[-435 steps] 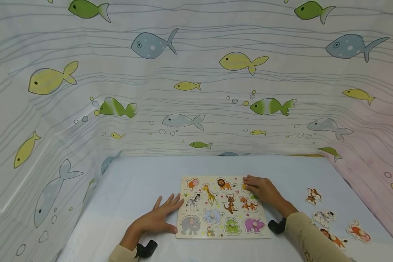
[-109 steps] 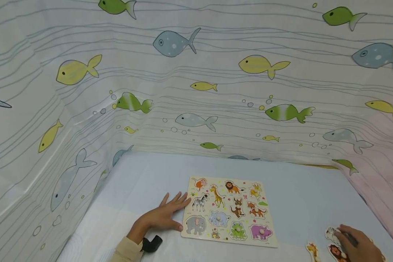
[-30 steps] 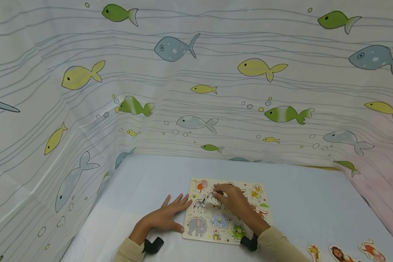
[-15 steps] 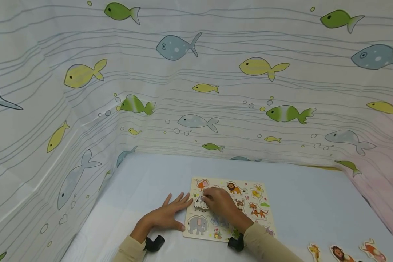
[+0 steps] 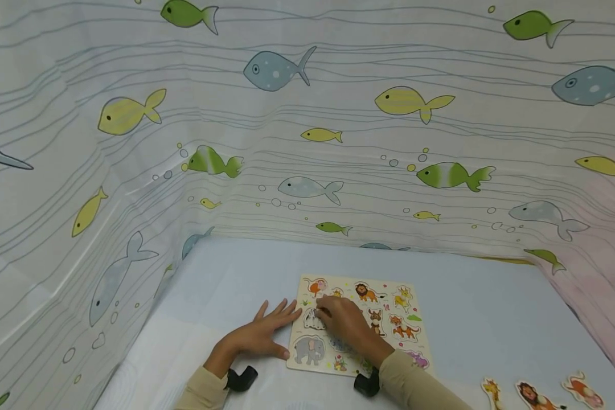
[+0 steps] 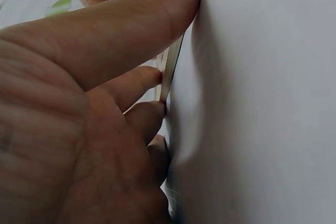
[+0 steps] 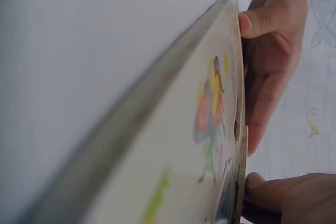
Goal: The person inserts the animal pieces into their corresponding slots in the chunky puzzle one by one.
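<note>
A wooden animal puzzle board point(image 5: 415, 343) lies on the table. My left hand point(image 5: 258, 337) has its fingers spread against the board's left edge, with the thumb near the lower left corner. Over the zebra's place my right hand point(image 5: 349, 326) pinches the zebra puzzle piece point(image 5: 312, 320); whether it sits fully in the recess I cannot tell. Just below is the elephant picture point(image 5: 309, 350). In the right wrist view, the right fingertips point(image 7: 255, 181) touch the piece's raised edge, and the left hand point(image 7: 275, 40) stands beyond. My right arm covers part of the board.
Loose on the table at the lower right lie a giraffe piece point(image 5: 491, 393), a lion piece point(image 5: 530, 394) and a monkey piece point(image 5: 585, 390). A fish-patterned sheet point(image 5: 359, 159) rises behind the table and along its sides.
My right hand was at the loose pieces on the right, took the zebra piece, brought it over the board, then moved left onto the zebra's place. The left hand stayed at the board's edge.
</note>
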Action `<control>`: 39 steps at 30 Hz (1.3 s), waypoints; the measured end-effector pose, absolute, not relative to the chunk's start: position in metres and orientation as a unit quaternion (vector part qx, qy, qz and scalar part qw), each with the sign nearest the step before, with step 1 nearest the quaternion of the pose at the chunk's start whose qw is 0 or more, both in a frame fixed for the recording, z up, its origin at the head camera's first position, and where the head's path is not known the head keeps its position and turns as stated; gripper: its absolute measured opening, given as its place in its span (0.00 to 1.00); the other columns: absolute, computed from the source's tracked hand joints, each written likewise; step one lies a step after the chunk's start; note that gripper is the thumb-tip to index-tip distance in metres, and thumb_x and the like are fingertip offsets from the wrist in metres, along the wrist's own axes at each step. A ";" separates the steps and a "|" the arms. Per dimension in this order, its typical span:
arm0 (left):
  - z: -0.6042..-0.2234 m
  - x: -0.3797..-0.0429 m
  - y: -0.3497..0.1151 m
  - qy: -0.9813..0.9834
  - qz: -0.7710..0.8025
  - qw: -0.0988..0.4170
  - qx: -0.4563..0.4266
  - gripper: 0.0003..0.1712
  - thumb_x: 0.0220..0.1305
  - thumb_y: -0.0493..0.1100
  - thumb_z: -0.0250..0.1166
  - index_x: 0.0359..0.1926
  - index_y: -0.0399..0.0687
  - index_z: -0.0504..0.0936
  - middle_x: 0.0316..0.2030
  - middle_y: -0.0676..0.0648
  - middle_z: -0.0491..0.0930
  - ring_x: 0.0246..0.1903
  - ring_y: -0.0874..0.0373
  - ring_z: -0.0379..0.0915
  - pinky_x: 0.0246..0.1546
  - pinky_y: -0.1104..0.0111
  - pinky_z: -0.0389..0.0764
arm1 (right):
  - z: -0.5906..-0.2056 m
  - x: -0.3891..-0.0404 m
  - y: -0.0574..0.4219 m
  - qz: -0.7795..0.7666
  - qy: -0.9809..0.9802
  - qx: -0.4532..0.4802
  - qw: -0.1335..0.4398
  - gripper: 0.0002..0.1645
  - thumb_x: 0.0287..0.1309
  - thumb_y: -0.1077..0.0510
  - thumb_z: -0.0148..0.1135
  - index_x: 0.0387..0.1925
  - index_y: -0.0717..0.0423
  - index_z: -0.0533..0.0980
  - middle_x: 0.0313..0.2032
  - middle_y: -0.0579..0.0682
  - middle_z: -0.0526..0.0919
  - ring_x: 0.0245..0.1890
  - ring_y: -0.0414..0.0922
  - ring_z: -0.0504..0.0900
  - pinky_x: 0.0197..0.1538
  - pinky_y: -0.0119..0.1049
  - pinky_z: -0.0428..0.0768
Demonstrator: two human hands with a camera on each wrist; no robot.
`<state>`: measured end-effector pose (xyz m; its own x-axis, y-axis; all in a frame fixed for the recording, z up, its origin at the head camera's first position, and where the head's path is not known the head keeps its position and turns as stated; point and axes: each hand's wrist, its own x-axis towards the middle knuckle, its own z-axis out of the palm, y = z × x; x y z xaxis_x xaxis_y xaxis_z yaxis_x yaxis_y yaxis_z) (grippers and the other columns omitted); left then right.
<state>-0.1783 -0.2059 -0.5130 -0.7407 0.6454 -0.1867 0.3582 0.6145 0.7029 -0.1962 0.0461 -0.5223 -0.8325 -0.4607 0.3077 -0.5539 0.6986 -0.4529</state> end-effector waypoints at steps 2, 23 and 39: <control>-0.515 -0.178 -0.206 0.873 0.331 0.215 0.287 0.58 0.52 0.53 0.75 0.79 0.49 0.53 0.80 0.45 0.40 0.80 0.42 0.29 0.73 0.38 0.19 | -0.523 -0.196 0.046 0.274 -0.916 0.279 0.089 0.12 0.63 0.55 0.67 0.47 0.52 0.85 0.49 0.51 0.88 0.57 0.50 0.84 0.52 0.44 0.86; -0.525 -0.173 -0.206 0.871 0.338 0.219 0.283 0.59 0.51 0.53 0.75 0.78 0.49 0.54 0.80 0.47 0.40 0.80 0.44 0.29 0.73 0.39 0.18 | -0.533 -0.191 0.042 0.238 -0.923 0.278 0.118 0.16 0.59 0.53 0.70 0.48 0.53 0.86 0.48 0.48 0.89 0.56 0.49 0.84 0.55 0.44 0.85; -0.524 -0.168 -0.215 0.881 0.331 0.215 0.262 0.59 0.50 0.52 0.76 0.78 0.50 0.54 0.80 0.46 0.41 0.80 0.43 0.29 0.73 0.39 0.19 | -0.467 -0.174 0.086 0.368 -0.909 0.185 0.067 0.17 0.65 0.55 0.65 0.55 0.52 0.82 0.56 0.51 0.85 0.59 0.51 0.82 0.58 0.50 0.83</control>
<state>-0.1684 -0.2153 -0.5238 -0.7699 0.6042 -0.2054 0.3199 0.6438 0.6951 -0.1736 0.0861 -0.4674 -0.9226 -0.2863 0.2585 -0.3855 0.6613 -0.6435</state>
